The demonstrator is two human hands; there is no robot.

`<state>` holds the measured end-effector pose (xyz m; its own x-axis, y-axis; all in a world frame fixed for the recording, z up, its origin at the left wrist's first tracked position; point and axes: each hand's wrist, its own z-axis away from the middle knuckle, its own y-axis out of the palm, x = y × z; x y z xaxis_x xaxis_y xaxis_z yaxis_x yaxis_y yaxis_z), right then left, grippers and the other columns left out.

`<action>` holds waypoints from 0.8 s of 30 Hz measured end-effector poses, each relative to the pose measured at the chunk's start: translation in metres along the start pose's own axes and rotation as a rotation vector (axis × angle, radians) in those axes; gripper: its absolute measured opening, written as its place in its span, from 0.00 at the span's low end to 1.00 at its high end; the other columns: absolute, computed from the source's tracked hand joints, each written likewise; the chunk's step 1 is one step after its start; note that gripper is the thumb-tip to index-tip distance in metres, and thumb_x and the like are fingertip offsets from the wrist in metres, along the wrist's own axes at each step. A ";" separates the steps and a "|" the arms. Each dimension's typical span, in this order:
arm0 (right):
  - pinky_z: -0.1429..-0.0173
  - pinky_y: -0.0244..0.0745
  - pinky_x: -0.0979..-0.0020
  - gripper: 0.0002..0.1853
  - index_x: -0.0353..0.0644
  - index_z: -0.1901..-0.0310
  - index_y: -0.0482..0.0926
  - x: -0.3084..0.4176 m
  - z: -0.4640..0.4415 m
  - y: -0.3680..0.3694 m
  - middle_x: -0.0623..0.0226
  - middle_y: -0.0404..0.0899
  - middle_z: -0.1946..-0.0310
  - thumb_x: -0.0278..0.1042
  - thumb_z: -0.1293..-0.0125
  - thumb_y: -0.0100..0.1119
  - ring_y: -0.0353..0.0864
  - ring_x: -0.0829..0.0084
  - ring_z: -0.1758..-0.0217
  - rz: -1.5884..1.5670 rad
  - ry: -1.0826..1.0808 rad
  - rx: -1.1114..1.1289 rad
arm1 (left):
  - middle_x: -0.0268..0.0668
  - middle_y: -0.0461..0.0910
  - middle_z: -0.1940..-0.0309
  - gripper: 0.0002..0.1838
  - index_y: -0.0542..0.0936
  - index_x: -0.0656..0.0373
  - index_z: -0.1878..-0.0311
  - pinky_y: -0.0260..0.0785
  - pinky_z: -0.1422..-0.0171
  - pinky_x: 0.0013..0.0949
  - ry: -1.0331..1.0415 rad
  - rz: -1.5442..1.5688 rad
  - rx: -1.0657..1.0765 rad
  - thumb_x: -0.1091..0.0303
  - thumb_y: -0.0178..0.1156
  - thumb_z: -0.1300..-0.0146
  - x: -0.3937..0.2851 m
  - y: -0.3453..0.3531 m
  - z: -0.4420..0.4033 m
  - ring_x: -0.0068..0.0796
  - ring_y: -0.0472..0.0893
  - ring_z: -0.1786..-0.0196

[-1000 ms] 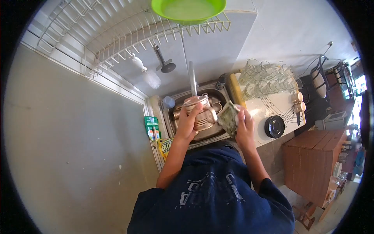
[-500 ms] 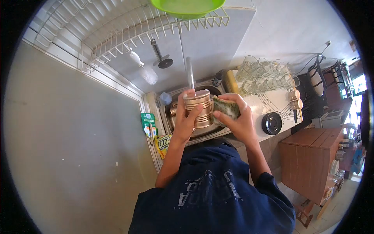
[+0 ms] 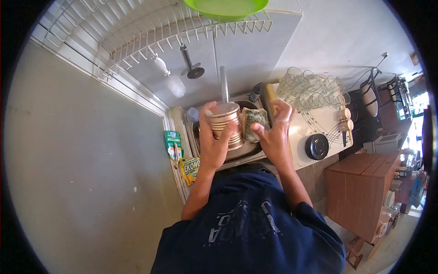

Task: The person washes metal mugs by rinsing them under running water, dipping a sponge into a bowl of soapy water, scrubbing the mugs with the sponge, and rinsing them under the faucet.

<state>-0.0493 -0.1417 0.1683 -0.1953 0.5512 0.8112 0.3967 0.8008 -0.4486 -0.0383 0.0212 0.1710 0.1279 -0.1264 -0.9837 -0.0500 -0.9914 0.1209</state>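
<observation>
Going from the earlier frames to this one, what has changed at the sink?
The sponge has moved left, up to the side of the metal mug, whose handle no longer shows. The right hand has opened its fingers, only its thumb visibly at the sponge. The left hand still holds the mug; the glasses stayed put.

Ribbed cup in L hand
</observation>
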 end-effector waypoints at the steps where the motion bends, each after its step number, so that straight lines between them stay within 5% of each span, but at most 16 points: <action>1: 0.45 0.68 0.63 0.38 0.36 0.43 0.65 0.002 0.002 0.001 0.53 0.66 0.52 0.42 0.50 0.76 0.68 0.60 0.50 0.086 -0.008 -0.090 | 0.46 0.72 0.47 0.34 0.59 0.63 0.34 0.69 0.43 0.32 0.012 -0.019 -0.021 0.62 0.63 0.36 0.002 0.001 0.001 0.31 0.76 0.48; 4: 0.55 0.71 0.66 0.32 0.34 0.46 0.69 0.016 -0.002 -0.009 0.60 0.72 0.61 0.37 0.49 0.75 0.72 0.65 0.61 0.008 0.307 0.133 | 0.46 0.72 0.47 0.34 0.58 0.63 0.33 0.69 0.43 0.32 0.035 -0.016 -0.069 0.62 0.64 0.37 0.005 0.009 0.004 0.31 0.75 0.48; 7: 0.56 0.74 0.70 0.25 0.33 0.47 0.72 0.017 -0.001 -0.009 0.64 0.76 0.64 0.31 0.44 0.72 0.76 0.72 0.64 -0.031 0.174 0.066 | 0.47 0.69 0.45 0.35 0.57 0.63 0.33 0.67 0.40 0.33 0.077 -0.028 -0.102 0.62 0.64 0.37 0.009 0.015 0.006 0.33 0.74 0.45; 8: 0.56 0.74 0.70 0.25 0.33 0.47 0.72 0.016 -0.001 -0.008 0.64 0.76 0.64 0.31 0.44 0.72 0.76 0.72 0.64 -0.032 0.172 0.065 | 0.47 0.67 0.43 0.36 0.57 0.64 0.33 0.66 0.39 0.34 0.106 -0.061 -0.111 0.62 0.64 0.37 0.010 0.016 0.007 0.33 0.73 0.44; 10: 0.50 0.74 0.73 0.23 0.34 0.45 0.72 0.013 0.001 -0.006 0.63 0.79 0.57 0.29 0.40 0.68 0.77 0.76 0.54 -0.593 0.294 0.132 | 0.48 0.65 0.41 0.36 0.56 0.65 0.33 0.63 0.37 0.35 0.101 -0.059 -0.100 0.62 0.64 0.37 0.010 0.016 0.006 0.34 0.71 0.42; 17: 0.49 0.74 0.74 0.19 0.33 0.47 0.73 0.010 -0.006 -0.008 0.66 0.80 0.57 0.26 0.38 0.65 0.77 0.79 0.53 -0.739 0.295 0.241 | 0.47 0.65 0.42 0.38 0.55 0.64 0.32 0.64 0.36 0.35 0.117 -0.069 -0.022 0.61 0.65 0.37 0.007 0.017 0.005 0.34 0.70 0.41; 19: 0.53 0.74 0.75 0.15 0.33 0.50 0.76 0.013 -0.006 -0.004 0.67 0.80 0.62 0.30 0.36 0.64 0.77 0.81 0.58 -0.437 0.242 0.170 | 0.47 0.65 0.42 0.38 0.54 0.63 0.32 0.64 0.36 0.35 0.126 -0.063 0.006 0.62 0.65 0.38 0.007 0.018 0.005 0.34 0.70 0.41; 24: 0.59 0.74 0.73 0.19 0.35 0.51 0.76 0.006 0.001 0.013 0.69 0.79 0.65 0.45 0.30 0.57 0.75 0.79 0.64 -0.387 0.316 0.016 | 0.43 0.65 0.41 0.39 0.54 0.62 0.31 0.66 0.37 0.34 0.015 0.133 0.087 0.64 0.66 0.40 0.018 0.014 0.003 0.32 0.71 0.41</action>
<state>-0.0460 -0.1285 0.1669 -0.0433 0.1170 0.9922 0.3349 0.9374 -0.0959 -0.0394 0.0047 0.1542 0.1296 -0.2575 -0.9575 -0.1529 -0.9593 0.2373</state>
